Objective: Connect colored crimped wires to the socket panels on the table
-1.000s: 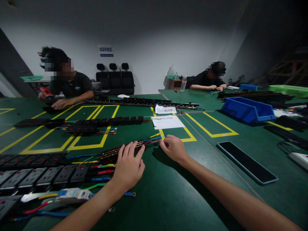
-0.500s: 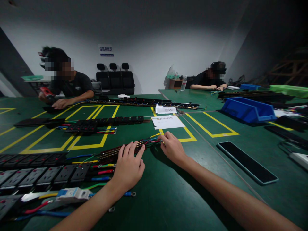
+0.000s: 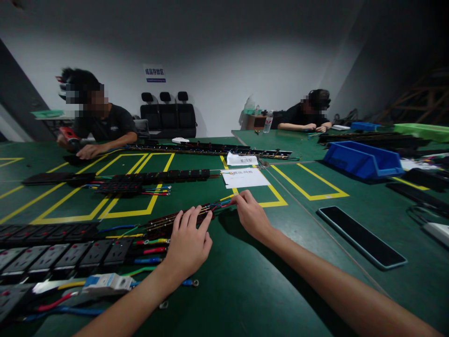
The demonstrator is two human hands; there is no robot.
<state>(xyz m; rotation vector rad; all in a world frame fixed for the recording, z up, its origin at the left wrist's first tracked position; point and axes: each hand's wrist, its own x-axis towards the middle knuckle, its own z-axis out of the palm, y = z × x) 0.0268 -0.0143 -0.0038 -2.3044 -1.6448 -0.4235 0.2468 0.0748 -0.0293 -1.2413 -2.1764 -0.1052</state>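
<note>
My left hand (image 3: 189,238) lies over a black socket strip (image 3: 159,223), fingers spread across its back, where brass-coloured bars run lengthwise. At the far end of that strip, a bundle of coloured wires (image 3: 223,202), yellow, blue, green and red, sticks out to the right. My right hand (image 3: 251,214) pinches the ends of these wires between thumb and fingers; its fingertips hide the tips. Beside my left wrist are more black socket strips (image 3: 94,255) with wires ending in ring terminals, and a white and blue breaker (image 3: 107,283).
A phone (image 3: 361,238) lies to the right, with a blue bin (image 3: 363,161) beyond. Paper labels (image 3: 245,178) and further socket strips (image 3: 168,175) lie ahead on the green table (image 3: 224,290). Across it, one person (image 3: 105,124) holds a red power tool (image 3: 69,136); another person (image 3: 298,117) works at right.
My right fingertips have shifted very slightly up and turned at the wire ends. The left hand stays on the strip.
</note>
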